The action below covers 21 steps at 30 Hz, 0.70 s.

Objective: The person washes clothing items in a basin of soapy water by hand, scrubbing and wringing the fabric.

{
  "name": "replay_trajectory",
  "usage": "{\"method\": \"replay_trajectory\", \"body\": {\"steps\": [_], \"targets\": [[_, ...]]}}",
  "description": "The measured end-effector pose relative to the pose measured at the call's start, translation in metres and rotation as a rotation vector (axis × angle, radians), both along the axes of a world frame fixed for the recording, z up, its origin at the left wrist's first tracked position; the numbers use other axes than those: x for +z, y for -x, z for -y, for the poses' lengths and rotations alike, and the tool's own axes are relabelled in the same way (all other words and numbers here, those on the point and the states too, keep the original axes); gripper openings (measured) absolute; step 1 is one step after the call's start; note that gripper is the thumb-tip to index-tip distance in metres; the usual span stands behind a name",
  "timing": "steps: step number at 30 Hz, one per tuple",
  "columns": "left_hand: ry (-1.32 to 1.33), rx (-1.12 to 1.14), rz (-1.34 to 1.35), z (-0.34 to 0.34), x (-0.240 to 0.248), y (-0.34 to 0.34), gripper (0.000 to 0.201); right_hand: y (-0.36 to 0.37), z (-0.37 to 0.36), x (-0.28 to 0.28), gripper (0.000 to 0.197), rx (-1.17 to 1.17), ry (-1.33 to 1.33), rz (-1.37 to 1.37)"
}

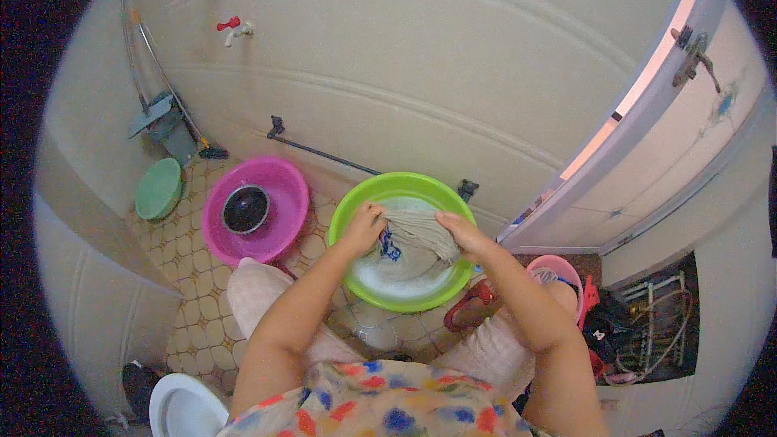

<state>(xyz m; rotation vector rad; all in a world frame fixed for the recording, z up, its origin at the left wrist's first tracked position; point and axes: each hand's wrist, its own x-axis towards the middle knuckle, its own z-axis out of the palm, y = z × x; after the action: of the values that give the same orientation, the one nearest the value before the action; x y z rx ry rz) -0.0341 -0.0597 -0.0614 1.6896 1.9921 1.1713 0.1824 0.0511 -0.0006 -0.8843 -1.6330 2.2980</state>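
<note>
A wet, pale grey-beige garment [417,235] with a blue print is stretched between my two hands over a lime-green basin [402,304]. My left hand [366,227] is closed on its left end, near the blue print. On the other end, my right hand [461,232] grips the cloth with the thumb on top. Whitish, sudsy water [396,285] lies in the basin below, and the lower part of the garment hangs into it. Some of the fingers are hidden by the cloth.
Left of the green basin stands a pink basin [292,231] holding a dark round bowl [245,210]. A small green basin [159,188] leans by the left wall, near a dustpan [166,123]. A pink bucket [557,265] is by my right knee; a door [647,137] is at right.
</note>
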Motion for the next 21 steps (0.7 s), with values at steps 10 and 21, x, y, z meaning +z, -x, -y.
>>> {"method": "replay_trajectory", "body": {"steps": [10, 21], "targets": [[-0.158, -0.127, 0.286, -0.007, 0.047, -0.008, 0.025, -0.002, 0.025, 0.016, 0.047, 0.224, -0.583, 0.362], [-0.081, -0.107, -0.016, -0.001, 0.041, -0.019, 0.029, -0.024, 0.014, 0.001, 0.034, -0.289, -0.269, 0.048]]}}
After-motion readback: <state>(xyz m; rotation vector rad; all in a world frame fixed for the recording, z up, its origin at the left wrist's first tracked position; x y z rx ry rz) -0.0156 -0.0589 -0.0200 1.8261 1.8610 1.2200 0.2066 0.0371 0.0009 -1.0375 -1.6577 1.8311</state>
